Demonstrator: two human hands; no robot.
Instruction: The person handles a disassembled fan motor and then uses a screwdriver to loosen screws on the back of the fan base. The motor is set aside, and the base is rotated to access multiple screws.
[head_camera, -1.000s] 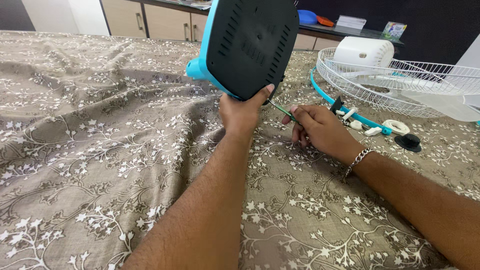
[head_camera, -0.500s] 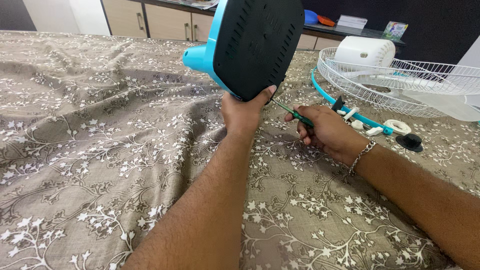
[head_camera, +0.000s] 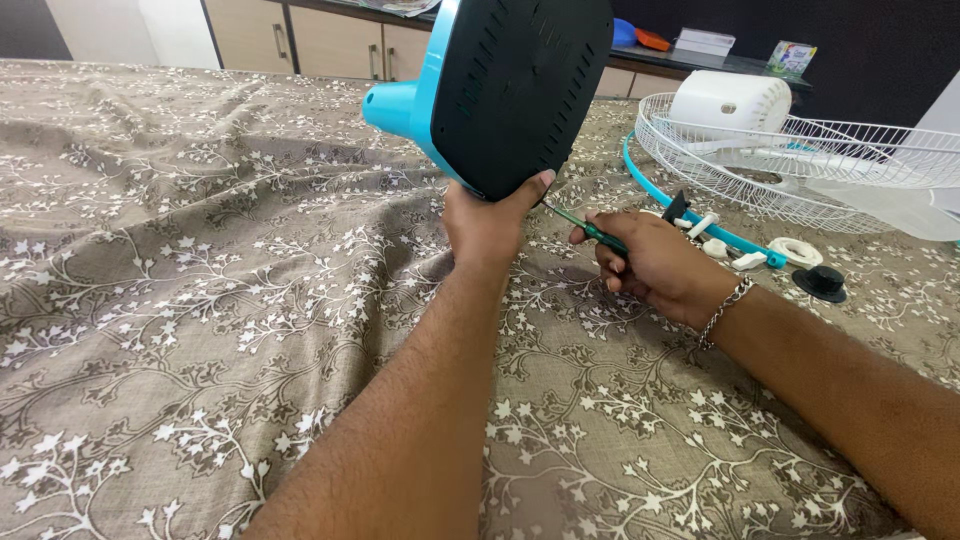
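Left hand (head_camera: 487, 225) grips the lower edge of the fan base (head_camera: 505, 85), holding it tilted up above the floral cloth (head_camera: 200, 300), black underside facing the camera. Right hand (head_camera: 655, 262) is closed around a green screwdriver (head_camera: 588, 228), tip at the base's lower edge. White fan guard (head_camera: 800, 165) lies well apart, right.

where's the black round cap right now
In the head view the black round cap lies on the patterned cloth at the far right, just right of the white ring, near the white wire fan guard.
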